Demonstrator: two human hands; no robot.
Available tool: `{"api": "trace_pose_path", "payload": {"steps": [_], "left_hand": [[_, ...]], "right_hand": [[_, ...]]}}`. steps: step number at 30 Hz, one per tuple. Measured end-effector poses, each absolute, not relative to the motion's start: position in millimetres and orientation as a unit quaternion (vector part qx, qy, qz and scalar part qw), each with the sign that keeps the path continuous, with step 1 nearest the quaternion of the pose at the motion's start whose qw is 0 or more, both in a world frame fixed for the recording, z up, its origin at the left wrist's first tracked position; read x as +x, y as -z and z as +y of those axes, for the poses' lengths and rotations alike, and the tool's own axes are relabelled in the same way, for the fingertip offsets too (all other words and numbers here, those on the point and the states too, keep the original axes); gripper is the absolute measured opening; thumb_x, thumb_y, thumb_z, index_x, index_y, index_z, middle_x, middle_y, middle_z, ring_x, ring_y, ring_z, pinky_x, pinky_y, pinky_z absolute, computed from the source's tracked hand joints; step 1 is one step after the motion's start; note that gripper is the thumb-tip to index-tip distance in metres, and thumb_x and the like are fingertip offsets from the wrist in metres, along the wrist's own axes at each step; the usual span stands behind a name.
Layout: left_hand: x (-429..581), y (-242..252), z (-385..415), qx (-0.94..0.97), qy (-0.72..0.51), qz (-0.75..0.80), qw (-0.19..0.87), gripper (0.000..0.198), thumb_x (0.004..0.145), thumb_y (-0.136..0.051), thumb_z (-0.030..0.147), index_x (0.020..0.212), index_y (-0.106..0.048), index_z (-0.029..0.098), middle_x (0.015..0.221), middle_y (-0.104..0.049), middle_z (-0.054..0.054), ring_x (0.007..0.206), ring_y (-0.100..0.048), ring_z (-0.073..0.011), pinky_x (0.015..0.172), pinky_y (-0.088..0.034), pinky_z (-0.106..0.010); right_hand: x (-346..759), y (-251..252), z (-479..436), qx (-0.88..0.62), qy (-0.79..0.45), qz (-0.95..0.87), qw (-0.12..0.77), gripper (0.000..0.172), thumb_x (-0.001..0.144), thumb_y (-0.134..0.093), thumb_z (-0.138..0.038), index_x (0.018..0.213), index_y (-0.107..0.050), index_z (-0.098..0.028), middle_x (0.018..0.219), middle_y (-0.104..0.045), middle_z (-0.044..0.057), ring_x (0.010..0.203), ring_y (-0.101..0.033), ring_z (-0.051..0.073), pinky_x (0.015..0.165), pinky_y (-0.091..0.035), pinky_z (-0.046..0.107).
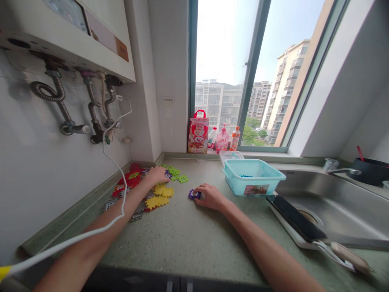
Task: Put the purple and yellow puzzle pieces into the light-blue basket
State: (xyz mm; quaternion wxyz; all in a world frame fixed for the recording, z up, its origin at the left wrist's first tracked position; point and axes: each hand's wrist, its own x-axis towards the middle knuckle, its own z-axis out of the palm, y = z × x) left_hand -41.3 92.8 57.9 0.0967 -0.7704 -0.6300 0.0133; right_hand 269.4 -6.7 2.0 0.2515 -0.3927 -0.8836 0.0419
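Observation:
Colourful toothed plastic building tiles lie in a spread pile on the counter. My left hand (158, 175) reaches into it, fingers curled over a purple tile (167, 174). Beside that hand are green tiles (174, 171) at the back, red tiles (133, 177) to its left and yellow tiles (157, 202) nearer to me. Dark grey tiles (137, 216) lie at the front of the pile. Apart from the pile, my right hand (209, 196) is closed over the edge of another purple tile (193, 194) at the counter surface. Its fingers partly cover this tile.
A light-blue plastic tub (255, 178) with blue pieces inside stands right of centre, its lid (231, 157) behind it. A phone (296, 217) lies by the steel sink (349, 202). A white cable (123, 194) hangs across my left forearm. Bottles (223, 140) line the sill.

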Motion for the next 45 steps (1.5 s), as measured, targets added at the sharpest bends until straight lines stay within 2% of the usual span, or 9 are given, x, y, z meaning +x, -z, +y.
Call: {"api": "trace_pose_path", "payload": {"steps": [4, 8, 12, 18, 22, 29, 34, 40, 45], "left_hand": [[-46, -60, 95, -0.779, -0.024, -0.617, 0.113, 0.043, 0.078, -0.07, 0.048, 0.109, -0.078, 0.019, 0.118, -0.076, -0.02, 0.113, -0.068, -0.0376, 0.099, -0.047, -0.046], [-43, -53, 93, -0.777, -0.017, -0.615, 0.132, 0.043, 0.084, -0.066, 0.047, 0.111, -0.078, 0.016, 0.122, -0.073, -0.023, 0.119, -0.065, -0.0385, 0.108, -0.039, -0.049], [-39, -52, 101, -0.774, -0.023, -0.619, 0.127, 0.041, 0.085, -0.067, 0.048, 0.107, -0.079, 0.015, 0.115, -0.075, -0.024, 0.115, -0.067, -0.0389, 0.108, -0.037, -0.05], [-33, -60, 108, -0.775, -0.023, -0.615, 0.144, 0.024, 0.082, -0.071, 0.029, 0.097, -0.081, 0.013, 0.108, -0.077, -0.023, 0.112, -0.069, -0.0375, 0.11, -0.036, -0.049], [-36, -67, 106, -0.756, 0.001, -0.632, 0.172, 0.026, 0.088, -0.062, 0.025, 0.099, -0.08, 0.01, 0.106, -0.077, -0.025, 0.107, -0.071, -0.0375, 0.105, -0.039, -0.049], [-46, -81, 87, -0.732, 0.076, -0.648, 0.198, 0.04, 0.101, -0.047, 0.039, 0.109, -0.078, 0.015, 0.101, -0.079, -0.017, 0.095, -0.073, -0.029, 0.095, -0.044, -0.041], [-18, -62, 37, -0.804, 0.222, -0.499, 0.235, 0.031, 0.099, -0.057, 0.033, 0.118, -0.076, 0.018, 0.101, -0.079, -0.012, 0.095, -0.07, -0.0267, 0.096, -0.046, -0.04], [28, -22, -12, -0.92, 0.243, -0.256, 0.173, 0.021, 0.093, -0.061, 0.019, 0.109, -0.074, 0.022, 0.092, -0.079, -0.004, 0.086, -0.073, -0.0223, 0.093, -0.05, -0.039], [34, -14, -14, -0.942, 0.235, -0.201, 0.132, 0.032, 0.088, -0.061, 0.013, 0.116, -0.071, 0.026, 0.113, -0.079, -0.004, 0.1, -0.073, -0.0238, 0.097, -0.052, -0.04]], "right_hand": [[269, -5, -8, -0.393, -0.035, -0.886, 0.242, 0.031, 0.084, -0.072, -0.029, 0.114, -0.079, -0.024, 0.108, -0.079, 0.008, 0.101, -0.072, 0.026, 0.095, -0.056, 0.038], [269, -5, -9, -0.391, -0.028, -0.888, 0.24, 0.03, 0.084, -0.073, -0.029, 0.113, -0.079, -0.024, 0.108, -0.079, 0.008, 0.1, -0.072, 0.026, 0.093, -0.057, 0.037], [269, -4, -9, -0.394, -0.023, -0.888, 0.235, 0.03, 0.085, -0.072, -0.029, 0.114, -0.078, -0.024, 0.109, -0.078, 0.008, 0.101, -0.072, 0.025, 0.094, -0.056, 0.035], [269, -5, -9, -0.393, -0.013, -0.892, 0.222, 0.03, 0.087, -0.07, -0.031, 0.114, -0.078, -0.024, 0.109, -0.078, 0.008, 0.101, -0.072, 0.024, 0.093, -0.055, 0.034], [269, -7, -10, -0.396, -0.007, -0.891, 0.22, 0.029, 0.086, -0.07, -0.031, 0.113, -0.079, -0.025, 0.108, -0.079, 0.007, 0.1, -0.072, 0.024, 0.093, -0.055, 0.033], [272, -5, -6, -0.428, -0.004, -0.872, 0.237, 0.027, 0.083, -0.073, -0.031, 0.109, -0.08, -0.026, 0.105, -0.08, 0.006, 0.098, -0.073, 0.025, 0.09, -0.053, 0.032], [280, 4, 8, -0.526, -0.058, -0.772, 0.351, 0.022, 0.086, -0.073, -0.035, 0.105, -0.08, -0.025, 0.102, -0.081, 0.005, 0.092, -0.074, 0.023, 0.085, -0.053, 0.031], [286, 17, 24, -0.556, -0.144, -0.703, 0.419, 0.021, 0.085, -0.073, -0.036, 0.1, -0.08, -0.023, 0.087, -0.081, 0.003, 0.08, -0.074, 0.021, 0.075, -0.053, 0.029], [284, 20, 25, -0.55, -0.147, -0.705, 0.423, 0.023, 0.083, -0.074, -0.036, 0.1, -0.081, -0.023, 0.086, -0.081, 0.003, 0.078, -0.074, 0.02, 0.074, -0.054, 0.027]]}}
